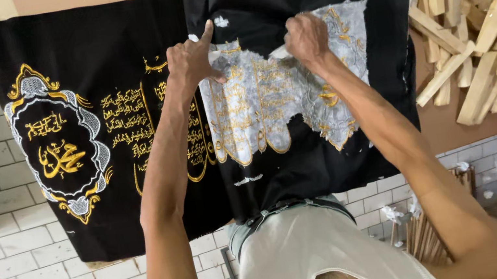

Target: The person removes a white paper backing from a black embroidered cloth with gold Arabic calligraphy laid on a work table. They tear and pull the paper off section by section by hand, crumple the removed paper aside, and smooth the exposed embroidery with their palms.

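Head view: a black cloth panel w/ gold embroidery [97,136] is spread over a brown table [456,121]; its right part is folded back, showing the reverse. Left hand [190,59] presses down on the fold edge, fingers curled, thumb out flat. Right hand [307,37] pinches a strip of the whitish-grey paper backing [281,95] btw. thumb & fingers, closed tight on it. The backing is torn & ragged at the bottom edge. Pale wooden sticks [479,13] are piled at far right. White tiled floor [3,209] lies below.
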`<control>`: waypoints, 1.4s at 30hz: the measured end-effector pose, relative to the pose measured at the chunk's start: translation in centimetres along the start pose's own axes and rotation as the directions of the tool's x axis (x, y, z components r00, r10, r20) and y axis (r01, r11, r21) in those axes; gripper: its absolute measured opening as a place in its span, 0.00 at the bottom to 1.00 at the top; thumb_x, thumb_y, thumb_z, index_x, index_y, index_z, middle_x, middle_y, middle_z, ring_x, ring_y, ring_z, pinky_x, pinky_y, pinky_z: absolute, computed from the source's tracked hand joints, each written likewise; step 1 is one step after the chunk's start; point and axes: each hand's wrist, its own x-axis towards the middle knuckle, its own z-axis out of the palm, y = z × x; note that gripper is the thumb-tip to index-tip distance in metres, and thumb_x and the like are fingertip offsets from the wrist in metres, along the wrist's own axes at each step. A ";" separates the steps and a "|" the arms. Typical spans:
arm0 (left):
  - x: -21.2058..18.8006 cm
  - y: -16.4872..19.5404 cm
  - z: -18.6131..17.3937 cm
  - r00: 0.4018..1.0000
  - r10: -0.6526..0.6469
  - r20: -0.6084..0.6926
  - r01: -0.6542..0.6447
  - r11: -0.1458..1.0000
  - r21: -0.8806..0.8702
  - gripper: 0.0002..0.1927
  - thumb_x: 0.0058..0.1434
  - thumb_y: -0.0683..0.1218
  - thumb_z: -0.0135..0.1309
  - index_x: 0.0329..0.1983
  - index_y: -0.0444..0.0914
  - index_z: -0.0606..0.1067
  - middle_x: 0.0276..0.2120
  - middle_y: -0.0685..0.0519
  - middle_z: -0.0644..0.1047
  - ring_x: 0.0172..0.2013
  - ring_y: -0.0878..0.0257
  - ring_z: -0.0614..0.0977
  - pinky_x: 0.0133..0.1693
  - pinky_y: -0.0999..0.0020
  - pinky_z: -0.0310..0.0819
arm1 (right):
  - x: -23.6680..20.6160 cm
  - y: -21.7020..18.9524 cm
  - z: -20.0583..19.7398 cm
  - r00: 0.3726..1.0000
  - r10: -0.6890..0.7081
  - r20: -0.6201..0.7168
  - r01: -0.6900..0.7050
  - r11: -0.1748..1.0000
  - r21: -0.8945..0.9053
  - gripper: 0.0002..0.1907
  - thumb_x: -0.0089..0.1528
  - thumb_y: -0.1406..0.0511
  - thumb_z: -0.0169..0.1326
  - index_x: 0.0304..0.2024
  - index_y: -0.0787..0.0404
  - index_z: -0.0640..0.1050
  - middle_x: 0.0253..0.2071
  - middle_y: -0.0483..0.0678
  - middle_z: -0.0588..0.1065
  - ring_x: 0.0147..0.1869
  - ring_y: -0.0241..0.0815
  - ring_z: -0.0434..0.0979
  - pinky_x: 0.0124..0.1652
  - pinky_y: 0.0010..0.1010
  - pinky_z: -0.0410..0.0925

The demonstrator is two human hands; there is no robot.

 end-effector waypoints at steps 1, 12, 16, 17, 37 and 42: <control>-0.1 0.2 -0.1 1.000 -0.009 0.011 0.009 1.000 0.011 0.80 0.22 0.74 0.75 0.79 0.49 0.51 0.28 0.46 0.81 0.29 0.53 0.83 0.29 0.62 0.74 | -0.4 0.4 -0.1 1.000 -0.011 0.010 0.011 1.000 0.008 0.02 0.59 0.70 0.58 0.33 0.63 0.80 0.35 0.57 0.78 0.44 0.56 0.80 0.39 0.47 0.72; -1.4 6.2 3.7 0.975 0.084 -0.207 -0.128 0.969 -0.209 0.68 0.29 0.67 0.77 0.75 0.50 0.59 0.36 0.52 0.83 0.30 0.59 0.82 0.32 0.61 0.75 | -0.1 0.4 0.0 0.720 -0.597 0.355 0.595 0.794 0.128 0.27 0.59 0.43 0.59 0.43 0.58 0.80 0.26 0.45 0.78 0.41 0.44 0.73 0.43 0.45 0.65; -1.1 6.0 4.1 0.975 0.062 -0.215 -0.091 0.987 -0.130 0.70 0.23 0.68 0.77 0.73 0.53 0.60 0.39 0.50 0.84 0.35 0.55 0.83 0.35 0.59 0.77 | -0.8 4.2 1.0 0.660 -0.696 0.283 0.730 0.683 -0.023 0.11 0.70 0.57 0.59 0.32 0.48 0.78 0.26 0.35 0.74 0.40 0.35 0.72 0.46 0.33 0.65; -1.0 6.1 4.1 0.982 0.055 -0.182 -0.082 0.986 -0.147 0.70 0.25 0.68 0.77 0.74 0.52 0.59 0.39 0.49 0.83 0.35 0.55 0.83 0.35 0.59 0.77 | -0.9 5.8 0.9 0.705 -0.680 0.202 0.696 0.718 -0.008 0.09 0.69 0.59 0.60 0.33 0.47 0.79 0.27 0.35 0.74 0.38 0.34 0.72 0.47 0.32 0.65; 0.6 20.6 5.0 0.758 0.088 -0.646 -0.595 0.498 -0.631 0.40 0.50 0.52 0.71 0.66 0.38 0.71 0.52 0.38 0.74 0.51 0.43 0.80 0.54 0.56 0.76 | -9.2 3.4 3.1 0.579 0.553 0.600 -0.159 -0.645 0.748 0.29 0.58 0.62 0.59 0.62 0.59 0.72 0.52 0.49 0.76 0.52 0.44 0.80 0.48 0.38 0.75; 0.8 19.1 6.8 0.837 0.069 -0.543 -0.490 0.535 -0.688 0.20 0.54 0.38 0.64 0.51 0.38 0.77 0.42 0.45 0.77 0.43 0.46 0.82 0.48 0.57 0.77 | -11.8 4.9 2.8 0.818 0.156 0.554 -0.371 -0.592 0.715 0.20 0.69 0.60 0.53 0.60 0.63 0.75 0.52 0.52 0.78 0.54 0.47 0.80 0.54 0.38 0.76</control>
